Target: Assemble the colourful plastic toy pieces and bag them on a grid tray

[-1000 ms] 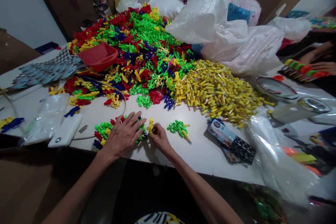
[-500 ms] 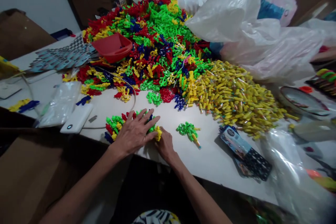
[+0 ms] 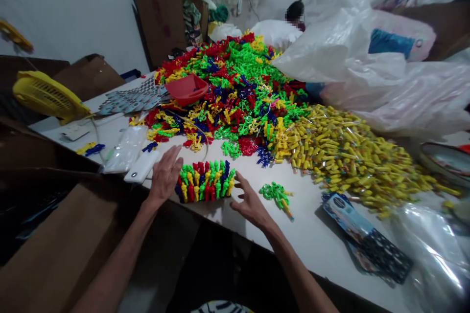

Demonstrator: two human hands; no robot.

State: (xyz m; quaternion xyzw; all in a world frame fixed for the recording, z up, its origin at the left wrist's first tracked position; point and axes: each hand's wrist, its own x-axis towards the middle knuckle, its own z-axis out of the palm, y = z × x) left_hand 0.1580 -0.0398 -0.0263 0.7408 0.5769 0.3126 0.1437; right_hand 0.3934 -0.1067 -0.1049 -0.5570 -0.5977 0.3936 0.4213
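Rows of small plastic figures (image 3: 206, 182) in red, yellow, green and blue stand packed together in a block near the table's front edge. At the block's left end is my left hand (image 3: 165, 176), fingers stretched out and nothing held. On the other end, my right hand (image 3: 249, 200) is open, its fingers spread and pointing at the block. A small bunch of green figures (image 3: 273, 192) with yellow sticks lies to the right of my right hand. Whether either hand touches the block I cannot tell.
Behind the block rises a large heap of coloured figures (image 3: 235, 93), with a red scoop (image 3: 187, 90) on it. To its right lies a pile of yellow wrapped pieces (image 3: 341, 156). Printed cards (image 3: 367, 234), a white power bank (image 3: 141, 167) and clear bags (image 3: 127, 149) lie around. A person (image 3: 294, 13) is at the back.
Both hands have moved apart from over the figures to either end, uncovering the block. My fingers have opened. The view has tilted up and shifted left.
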